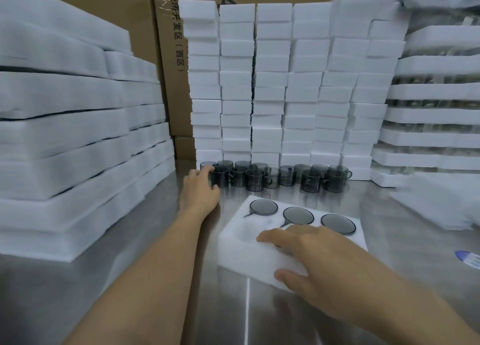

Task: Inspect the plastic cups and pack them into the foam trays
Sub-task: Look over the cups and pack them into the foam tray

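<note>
A white foam tray (233, 254) lies on the steel table in front of me. Three smoky grey cups (298, 215) sit in its far row of holes, and the near left hole (246, 231) is empty. My right hand (311, 256) lies on the tray's near right part, fingers spread over a hole and thumb against the front edge. Several loose grey cups (255, 180) with handles stand in a row behind the tray. My left hand (200, 189) reaches to the left end of that row, its fingers around a cup (219, 176) there.
Stacks of foam trays (65, 137) rise on the left. A wall of white foam blocks (285, 85) stands behind the cups, with cardboard boxes (166, 59) behind it. Packed foam trays (436, 116) are stacked at the right. A blue and white item (468, 259) lies at the right edge.
</note>
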`<move>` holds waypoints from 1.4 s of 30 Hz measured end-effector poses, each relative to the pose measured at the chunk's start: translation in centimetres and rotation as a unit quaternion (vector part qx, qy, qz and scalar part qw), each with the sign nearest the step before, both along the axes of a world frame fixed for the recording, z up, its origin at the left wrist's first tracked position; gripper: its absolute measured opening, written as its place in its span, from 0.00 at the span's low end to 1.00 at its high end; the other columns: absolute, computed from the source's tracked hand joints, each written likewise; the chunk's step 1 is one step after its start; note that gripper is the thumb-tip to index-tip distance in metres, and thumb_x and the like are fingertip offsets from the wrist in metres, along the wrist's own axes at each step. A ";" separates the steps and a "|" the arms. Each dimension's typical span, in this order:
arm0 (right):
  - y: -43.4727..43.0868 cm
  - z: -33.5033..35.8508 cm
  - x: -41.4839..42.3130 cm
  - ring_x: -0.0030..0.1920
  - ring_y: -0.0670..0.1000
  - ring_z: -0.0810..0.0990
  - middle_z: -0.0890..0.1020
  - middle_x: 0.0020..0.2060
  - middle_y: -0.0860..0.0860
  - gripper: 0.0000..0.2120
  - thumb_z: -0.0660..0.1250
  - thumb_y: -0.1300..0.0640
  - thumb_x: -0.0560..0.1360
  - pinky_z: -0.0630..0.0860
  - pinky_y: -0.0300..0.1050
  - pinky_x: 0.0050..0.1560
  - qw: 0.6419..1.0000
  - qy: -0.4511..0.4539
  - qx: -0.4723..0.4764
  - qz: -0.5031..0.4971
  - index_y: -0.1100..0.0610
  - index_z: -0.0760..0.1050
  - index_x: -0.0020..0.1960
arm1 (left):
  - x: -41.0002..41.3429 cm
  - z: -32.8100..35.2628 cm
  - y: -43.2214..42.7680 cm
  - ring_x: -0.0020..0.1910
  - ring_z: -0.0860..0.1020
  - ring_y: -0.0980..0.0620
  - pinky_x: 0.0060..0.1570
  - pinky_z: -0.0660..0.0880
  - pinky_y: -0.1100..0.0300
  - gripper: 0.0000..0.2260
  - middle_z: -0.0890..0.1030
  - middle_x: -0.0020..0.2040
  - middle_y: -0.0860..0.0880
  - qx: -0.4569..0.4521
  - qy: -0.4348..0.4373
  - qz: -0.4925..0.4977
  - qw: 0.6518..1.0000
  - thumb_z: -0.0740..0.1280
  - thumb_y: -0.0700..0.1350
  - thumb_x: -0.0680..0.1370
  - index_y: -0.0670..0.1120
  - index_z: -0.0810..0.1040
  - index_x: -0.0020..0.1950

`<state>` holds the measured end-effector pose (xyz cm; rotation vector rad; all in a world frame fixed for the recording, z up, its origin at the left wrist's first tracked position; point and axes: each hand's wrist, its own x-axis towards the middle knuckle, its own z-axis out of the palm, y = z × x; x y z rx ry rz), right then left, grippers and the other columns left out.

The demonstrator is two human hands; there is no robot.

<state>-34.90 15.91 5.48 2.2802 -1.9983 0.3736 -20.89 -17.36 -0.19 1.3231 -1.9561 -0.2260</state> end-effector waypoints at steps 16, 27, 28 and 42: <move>0.4 0.5 0.6 0.48 0.47 0.71 0.69 0.58 0.38 0.21 0.59 0.40 0.74 0.59 0.37 0.39 0.999 0.020 0.035 0.000 0.32 0.58 0.65 | 0.4 0.4 -0.3 0.56 0.78 0.45 0.49 0.78 0.50 0.07 0.82 0.60 0.47 -0.020 -0.012 -0.015 1.000 0.72 0.51 0.82 0.54 0.79 0.59; 0.1 -1.0 1.3 0.51 0.58 0.76 0.77 0.56 0.45 0.22 0.56 0.43 0.70 0.64 0.51 0.47 0.998 0.054 -0.026 -0.017 0.39 0.61 0.65 | 1.0 6.8 13.1 0.63 0.78 0.55 0.56 0.78 0.64 0.28 0.76 0.62 0.58 -0.232 0.246 -0.174 0.925 0.82 0.43 0.74 0.52 0.79 0.71; 0.1 -1.0 1.3 0.51 0.58 0.76 0.77 0.56 0.45 0.23 0.56 0.43 0.70 0.63 0.50 0.47 0.998 0.059 -0.030 -0.019 0.39 0.61 0.65 | 0.8 8.1 14.6 0.64 0.78 0.54 0.53 0.76 0.68 0.27 0.76 0.63 0.58 -0.260 0.265 -0.186 0.910 0.82 0.41 0.73 0.53 0.78 0.69; -0.1 -1.2 1.7 0.43 0.54 0.64 0.76 0.51 0.47 0.18 0.57 0.44 0.72 0.53 0.51 0.44 0.993 0.091 -0.064 -0.024 0.41 0.63 0.62 | -0.5 13.8 22.1 0.65 0.77 0.51 0.53 0.75 0.63 0.26 0.80 0.65 0.53 -0.249 0.383 -0.223 0.861 0.81 0.41 0.74 0.47 0.76 0.69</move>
